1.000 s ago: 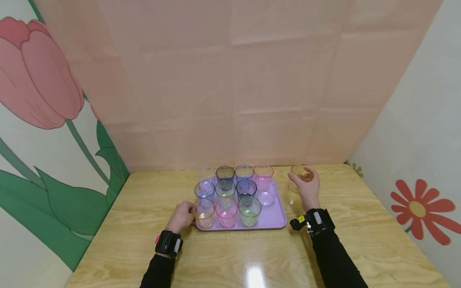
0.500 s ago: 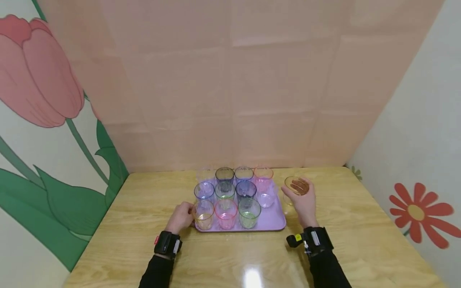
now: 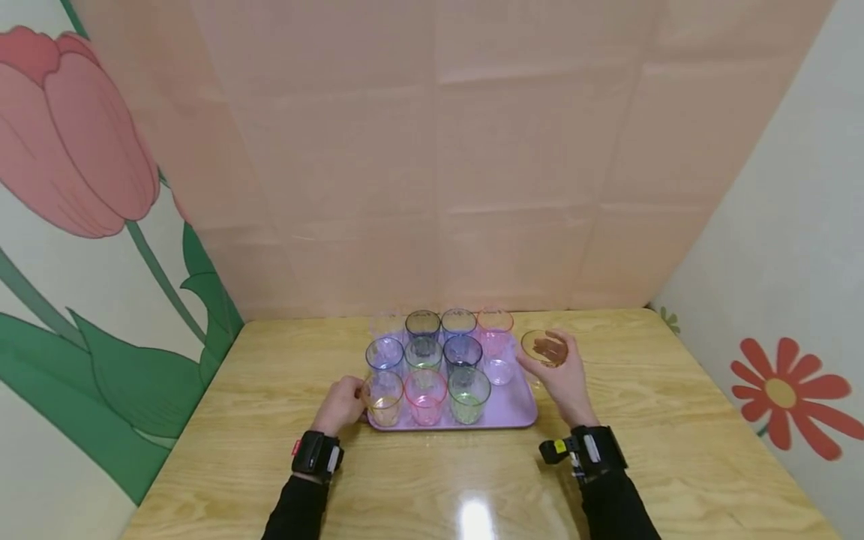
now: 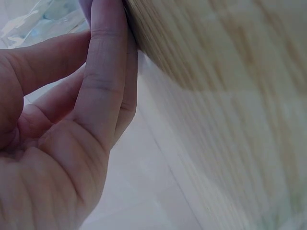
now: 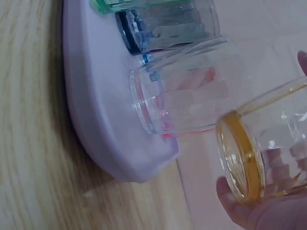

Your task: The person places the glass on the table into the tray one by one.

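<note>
A lilac tray (image 3: 511, 407) on the table carries rows of see-through tumblers. The front row has an amber tumbler (image 3: 384, 411), a pink tumbler (image 3: 425, 409) and a green tumbler (image 3: 468, 407). At the tray's left edge, beside the amber one, my left hand (image 3: 340, 407) pinches the rim between thumb and fingers. My right hand (image 3: 564, 377) grips another amber tumbler (image 5: 249, 155) from its right side, lifted just above the tray's right edge. The right wrist view has its base near a clear tumbler (image 5: 187, 96) standing on the tray.
Behind the front row stand blue, dark, green, clear and pink-rimmed tumblers close together. A bare strip of tray shows at its front right corner. Pale wooden table (image 3: 229, 450) surrounds the tray, with a pink-covered wall (image 3: 432, 187) directly behind.
My right hand has brought the amber tumbler left and nearer, from the table right of the tray to the tray's right edge. My left hand has stayed at the tray's left edge.
</note>
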{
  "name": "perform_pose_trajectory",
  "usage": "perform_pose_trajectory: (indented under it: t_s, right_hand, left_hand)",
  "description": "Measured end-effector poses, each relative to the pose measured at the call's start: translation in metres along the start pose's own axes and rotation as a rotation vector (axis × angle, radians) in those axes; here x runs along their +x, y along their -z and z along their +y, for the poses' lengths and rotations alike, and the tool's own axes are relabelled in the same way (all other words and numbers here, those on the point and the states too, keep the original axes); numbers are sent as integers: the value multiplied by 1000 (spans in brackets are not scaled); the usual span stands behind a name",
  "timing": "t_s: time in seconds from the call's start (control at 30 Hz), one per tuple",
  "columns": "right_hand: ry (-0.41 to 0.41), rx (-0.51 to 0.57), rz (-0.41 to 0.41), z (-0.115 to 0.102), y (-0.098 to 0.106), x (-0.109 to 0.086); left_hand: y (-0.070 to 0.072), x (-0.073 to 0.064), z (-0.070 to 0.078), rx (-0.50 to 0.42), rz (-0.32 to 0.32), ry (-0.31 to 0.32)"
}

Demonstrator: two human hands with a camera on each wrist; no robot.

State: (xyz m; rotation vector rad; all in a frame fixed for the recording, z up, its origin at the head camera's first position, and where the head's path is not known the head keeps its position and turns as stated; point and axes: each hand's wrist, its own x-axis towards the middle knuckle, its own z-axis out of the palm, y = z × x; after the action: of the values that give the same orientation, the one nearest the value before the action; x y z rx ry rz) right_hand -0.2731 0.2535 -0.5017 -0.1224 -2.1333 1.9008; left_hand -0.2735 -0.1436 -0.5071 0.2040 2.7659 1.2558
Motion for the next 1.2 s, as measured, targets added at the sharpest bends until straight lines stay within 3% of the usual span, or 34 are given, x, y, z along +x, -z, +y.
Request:
perform_pose_trajectory:
  t_s: [0.23,0.37,0.53,0.93,1.2]
  right_hand:
    - [0,-24,-93,0,7,0]
    - [46,-70,-209,-1,16,0]
    - [32,-107,-376,-2,29,-2]
    - [25,-181,-596,4,34,-3]
    - [64,-210,-641,7,34,-4]
  left_hand:
    - [1,-1,3,-42,-14,19]
    - [1,0,2,-45,-4,1]
    - [0,1,2,-27,-3,-2]
    - [0,1,-2,-6,-3,8]
    - [1,0,-2,-34,-17,28]
